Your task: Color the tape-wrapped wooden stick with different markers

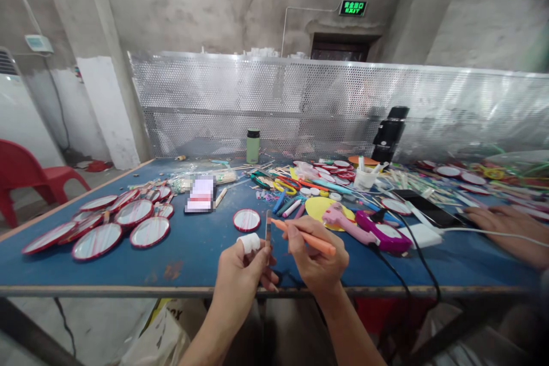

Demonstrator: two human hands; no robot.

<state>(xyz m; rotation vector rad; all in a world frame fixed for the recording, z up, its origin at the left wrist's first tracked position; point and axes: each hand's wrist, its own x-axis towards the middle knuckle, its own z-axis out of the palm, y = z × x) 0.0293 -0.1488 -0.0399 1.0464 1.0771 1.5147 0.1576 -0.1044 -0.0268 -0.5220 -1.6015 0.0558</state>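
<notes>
"What's in the R hand (319, 257)?"
"Fingers closed snug on an orange pen (317, 242), tip by a thin strip (268, 231)."
"And L hand (240, 269)?"
"Fingers pinch that strip, over the desk's near side (197, 269), w/ a red-rimmed disc (247, 220) left of it."

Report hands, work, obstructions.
Left hand: holding narrow flat strip upright. Right hand: gripping orange marker, tip by strip. Round red-rimmed white disc beyond, not blocking.
</notes>
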